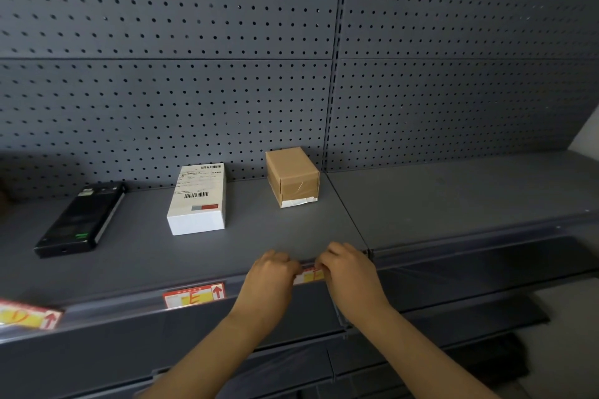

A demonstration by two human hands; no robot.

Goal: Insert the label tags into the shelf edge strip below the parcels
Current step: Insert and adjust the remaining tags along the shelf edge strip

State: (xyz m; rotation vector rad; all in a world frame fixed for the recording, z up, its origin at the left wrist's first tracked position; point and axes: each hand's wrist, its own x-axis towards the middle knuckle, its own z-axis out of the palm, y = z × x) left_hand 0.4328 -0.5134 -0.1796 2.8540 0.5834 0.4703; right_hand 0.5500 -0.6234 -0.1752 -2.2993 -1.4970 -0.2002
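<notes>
A red, white and yellow label tag sits at the shelf edge strip, below the brown cardboard parcel. My left hand pinches its left end and my right hand its right end; most of the tag is hidden by my fingers. Further left in the strip sit a tag marked "E", below the white parcel, and a tag marked "D", below the black box.
A grey pegboard wall backs the shelf. The shelf section to the right of the joint holds nothing. Lower shelves stick out beneath my arms.
</notes>
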